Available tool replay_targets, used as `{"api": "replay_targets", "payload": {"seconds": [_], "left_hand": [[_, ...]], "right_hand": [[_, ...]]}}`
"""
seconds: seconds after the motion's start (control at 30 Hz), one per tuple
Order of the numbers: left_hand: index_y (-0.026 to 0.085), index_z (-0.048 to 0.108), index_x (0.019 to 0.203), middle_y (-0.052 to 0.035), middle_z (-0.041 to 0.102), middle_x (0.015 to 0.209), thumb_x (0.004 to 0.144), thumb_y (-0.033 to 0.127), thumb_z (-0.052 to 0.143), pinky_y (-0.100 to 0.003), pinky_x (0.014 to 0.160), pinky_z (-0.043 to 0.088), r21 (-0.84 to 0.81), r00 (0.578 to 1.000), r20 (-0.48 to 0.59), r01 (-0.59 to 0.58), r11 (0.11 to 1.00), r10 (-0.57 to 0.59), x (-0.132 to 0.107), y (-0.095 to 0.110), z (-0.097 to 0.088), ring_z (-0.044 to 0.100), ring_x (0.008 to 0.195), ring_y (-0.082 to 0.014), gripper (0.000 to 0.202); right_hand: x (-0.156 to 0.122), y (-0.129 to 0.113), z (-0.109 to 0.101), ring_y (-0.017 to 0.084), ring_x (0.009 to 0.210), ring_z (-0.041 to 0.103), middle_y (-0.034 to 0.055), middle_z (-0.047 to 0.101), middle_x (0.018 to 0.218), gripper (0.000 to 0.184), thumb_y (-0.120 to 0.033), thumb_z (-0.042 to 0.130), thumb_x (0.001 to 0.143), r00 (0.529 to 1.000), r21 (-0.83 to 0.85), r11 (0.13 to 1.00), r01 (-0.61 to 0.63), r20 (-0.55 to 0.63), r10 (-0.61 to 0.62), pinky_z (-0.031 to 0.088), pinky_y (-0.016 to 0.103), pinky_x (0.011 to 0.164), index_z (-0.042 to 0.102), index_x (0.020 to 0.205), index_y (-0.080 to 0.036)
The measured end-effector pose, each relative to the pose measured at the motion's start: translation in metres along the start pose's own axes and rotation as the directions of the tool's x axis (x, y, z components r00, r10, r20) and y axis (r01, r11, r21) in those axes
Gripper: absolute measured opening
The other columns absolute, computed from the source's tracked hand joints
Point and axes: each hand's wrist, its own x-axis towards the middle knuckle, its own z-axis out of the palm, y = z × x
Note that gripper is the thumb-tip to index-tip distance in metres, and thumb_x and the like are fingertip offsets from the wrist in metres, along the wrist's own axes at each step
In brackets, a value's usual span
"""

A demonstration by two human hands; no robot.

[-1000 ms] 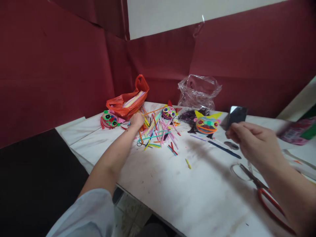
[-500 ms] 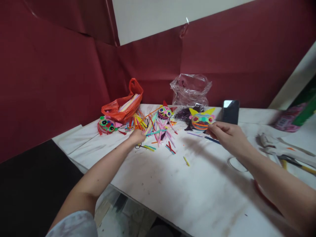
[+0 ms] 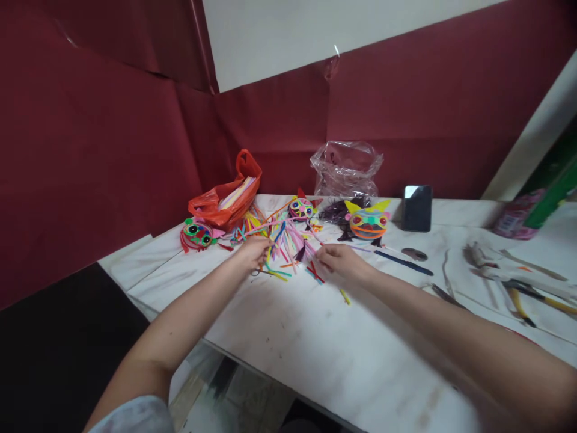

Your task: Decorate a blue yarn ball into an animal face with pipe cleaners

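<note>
My left hand is closed on thin fuzzy strips like pipe cleaners, with blue and yellow ends showing at its fingertips. My right hand is closed in a pinch at the right side of the loose strips; what its fingers hold is too small to make out. Between the hands lies a heap of pink and pale pipe cleaners. Behind it is a small pink-nosed animal head. A yellow-horned head sits beyond my right hand, and a red and green head is at the left.
A red plastic bag with more strips stands at the back left, beside a clear plastic bag. A phone leans at the back. Pliers, a glue gun and dark-handled tools lie right. Short cut strips are scattered in front.
My right hand has moved left, away from the yellow-horned head to the strips near my left hand. A blue strip now stands up by my left fingertips, where a teal one stretched out before.
</note>
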Motion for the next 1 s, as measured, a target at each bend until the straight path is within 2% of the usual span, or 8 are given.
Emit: {"api": "replay_targets", "payload": {"seconds": [0.17,0.33,0.5,0.67,0.77,0.83,0.93,1.0], "left_hand": [[0.015,0.051,0.059,0.0065,0.046,0.041,0.073,0.017,0.062,-0.016,0.039,0.027,0.143,0.987,0.154,0.012,0.990,-0.034,-0.010,-0.035,0.035,0.036,0.034,-0.0041,0.017],[0.014,0.052,0.057,0.0059,0.048,0.042,0.073,0.015,0.059,-0.017,0.039,0.026,0.247,0.972,0.233,-0.039,0.968,-0.020,-0.007,-0.039,0.031,0.035,0.033,-0.0039,0.017],[0.015,0.053,0.060,0.0057,0.049,0.043,0.075,0.014,0.056,-0.017,0.044,0.034,0.292,0.976,0.217,-0.083,0.953,0.019,0.005,-0.038,0.033,0.043,0.037,-0.0060,0.015],[0.014,0.057,0.068,0.0030,0.057,0.052,0.078,0.012,0.051,-0.018,0.045,0.036,0.341,0.982,0.090,-0.189,0.921,0.168,0.022,-0.036,0.027,0.043,0.039,-0.0060,0.012],[0.014,0.060,0.076,0.0003,0.062,0.062,0.081,0.012,0.048,-0.019,0.049,0.038,0.419,0.949,-0.048,-0.263,0.869,0.310,0.046,-0.025,0.015,0.049,0.047,-0.0078,0.014],[0.014,0.062,0.082,-0.0021,0.065,0.070,0.081,0.012,0.049,-0.021,0.057,0.043,0.501,0.910,-0.116,-0.293,0.814,0.398,0.064,-0.019,0.007,0.056,0.059,-0.0108,0.014],[0.015,0.065,0.085,-0.0040,0.067,0.080,0.079,0.011,0.054,-0.026,0.072,0.047,0.638,0.866,-0.105,-0.318,0.701,0.489,0.084,-0.017,0.001,0.061,0.077,-0.0150,0.013],[0.016,0.066,0.084,-0.0047,0.068,0.084,0.077,0.011,0.058,-0.028,0.079,0.047,0.713,0.856,-0.044,-0.334,0.617,0.515,0.088,-0.024,-0.002,0.061,0.083,-0.0171,0.012]], "right_hand": [[0.042,0.012,0.046,0.006,0.030,0.031,-0.0059,0.041,0.033,0.038,-0.022,0.049,0.087,0.993,0.063,0.991,-0.118,-0.015,0.119,0.022,0.020,0.034,0.048,0.049,-0.018],[0.053,0.025,0.059,0.004,0.030,0.033,-0.0066,0.043,0.037,0.034,-0.018,0.047,0.089,0.982,0.142,0.972,-0.187,0.019,0.187,0.023,0.017,0.032,0.046,0.055,-0.018],[0.052,0.027,0.061,0.006,0.034,0.041,-0.0016,0.054,0.046,0.029,-0.029,0.050,0.089,0.974,0.145,0.968,-0.203,0.129,0.185,0.025,0.016,0.032,0.049,0.063,-0.017],[0.048,0.034,0.061,0.007,0.036,0.041,-0.0022,0.054,0.049,0.025,-0.029,0.053,0.086,0.984,0.009,0.988,-0.151,0.097,0.150,0.029,0.018,0.035,0.050,0.063,-0.018],[0.044,0.038,0.066,0.010,0.042,0.049,-0.0003,0.055,0.052,0.026,-0.028,0.058,0.081,0.992,-0.158,0.981,-0.117,0.034,0.124,0.033,0.021,0.041,0.051,0.059,-0.018],[0.043,0.037,0.073,0.017,0.058,0.060,0.0042,0.061,0.058,0.027,-0.028,0.064,0.076,0.996,-0.276,0.957,-0.089,-0.006,0.091,0.039,0.025,0.052,0.052,0.054,-0.018],[0.042,0.031,0.083,0.028,0.088,0.064,0.0111,0.067,0.072,0.026,-0.021,0.071,0.066,0.998,-0.407,0.911,-0.066,-0.049,0.050,0.041,0.031,0.068,0.050,0.050,-0.018],[0.042,0.029,0.086,0.029,0.091,0.063,0.0115,0.068,0.073,0.025,-0.014,0.069,0.063,0.997,-0.446,0.893,-0.065,-0.062,0.042,0.040,0.031,0.070,0.049,0.048,-0.018]]}}
